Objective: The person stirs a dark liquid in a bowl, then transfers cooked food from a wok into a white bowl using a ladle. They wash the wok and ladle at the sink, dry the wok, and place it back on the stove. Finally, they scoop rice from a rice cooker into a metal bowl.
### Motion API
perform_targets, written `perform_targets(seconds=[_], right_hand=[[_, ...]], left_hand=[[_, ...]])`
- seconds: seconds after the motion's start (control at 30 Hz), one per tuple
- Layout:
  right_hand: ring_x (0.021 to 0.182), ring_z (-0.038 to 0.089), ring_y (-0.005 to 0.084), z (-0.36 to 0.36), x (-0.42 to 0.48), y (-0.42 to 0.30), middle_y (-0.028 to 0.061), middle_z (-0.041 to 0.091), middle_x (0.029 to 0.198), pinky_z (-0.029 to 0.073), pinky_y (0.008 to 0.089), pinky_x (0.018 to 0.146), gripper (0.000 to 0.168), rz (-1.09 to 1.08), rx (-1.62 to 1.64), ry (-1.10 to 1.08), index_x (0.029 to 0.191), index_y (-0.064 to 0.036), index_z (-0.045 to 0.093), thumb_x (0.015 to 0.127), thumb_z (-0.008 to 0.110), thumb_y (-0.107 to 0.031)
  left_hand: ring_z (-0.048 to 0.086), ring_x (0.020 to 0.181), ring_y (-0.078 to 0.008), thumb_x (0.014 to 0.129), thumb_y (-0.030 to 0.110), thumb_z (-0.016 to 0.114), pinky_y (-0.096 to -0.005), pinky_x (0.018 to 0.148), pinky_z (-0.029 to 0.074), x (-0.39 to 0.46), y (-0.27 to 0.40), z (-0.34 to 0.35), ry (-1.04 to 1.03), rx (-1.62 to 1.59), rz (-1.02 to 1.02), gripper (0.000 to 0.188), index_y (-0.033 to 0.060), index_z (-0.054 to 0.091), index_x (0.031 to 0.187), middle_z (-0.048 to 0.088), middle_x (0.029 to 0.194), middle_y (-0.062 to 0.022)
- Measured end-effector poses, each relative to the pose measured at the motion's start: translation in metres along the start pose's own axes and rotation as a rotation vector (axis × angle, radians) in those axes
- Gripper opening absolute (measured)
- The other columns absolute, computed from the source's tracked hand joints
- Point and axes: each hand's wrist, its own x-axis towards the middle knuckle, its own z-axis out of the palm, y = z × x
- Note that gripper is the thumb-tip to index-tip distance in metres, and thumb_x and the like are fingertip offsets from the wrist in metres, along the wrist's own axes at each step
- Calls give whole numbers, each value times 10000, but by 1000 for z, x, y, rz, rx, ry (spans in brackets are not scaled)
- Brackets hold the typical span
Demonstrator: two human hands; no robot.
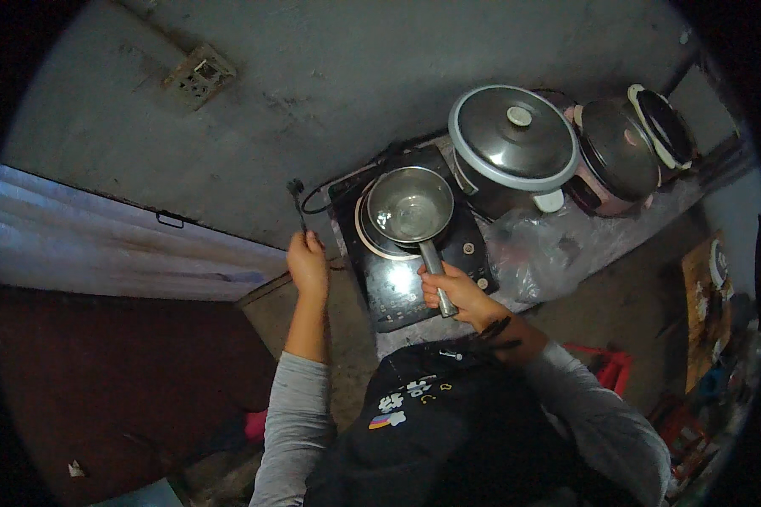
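My right hand [450,288] grips the handle of a small metal saucepan [412,177]. The pan is over a black induction cooktop [387,298], above its ringed cooking zone. Its inside is shiny, and I cannot tell whether there is clear liquid in it. To the left of the cooktop, my left hand [307,263] pinches a dark cord, with what looks like a black power plug [295,187] sticking up beyond the fingers. Part of a black cable [320,196] loops at the cooktop's back left corner.
A large lidded cooker [513,146] stands right of the cooktop, with a pink lidded pot [615,158] beyond it. A clear plastic bag [539,253] lies in front of them. On the wall is a socket box [200,76]. A pale curtain [133,241] hangs at left.
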Motion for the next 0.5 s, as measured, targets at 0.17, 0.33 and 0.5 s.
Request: perform_targets(seconds=[0.17,0.33,0.5], right_hand=[[512,395,91,7,-38,-31,2,407,624,339,227,468,141,19,-147,0,1003,-59,437,871,483,-84],[501,396,100,22,-82,-66,11,411,629,343,239,466,166,7,-280,-48,1004,-56,427,857,498,-82],[501,397,106,50,-107,-100,17,402,616,333,240,455,188,43,-445,-86,1020,-47,441,847,506,-84]], left_hand=[[569,695,-368,857,181,472,-438,612,425,-55,4,26,-125,64,-55,208,-6,562,841,583,719,-201],[571,757,-390,801,137,506,-466,656,452,-104,23,59,-288,152,104,149,24,575,868,558,871,-217],[568,795,-374,761,87,485,-454,689,472,-134,64,90,-479,118,309,132,25,595,801,532,922,-214]])
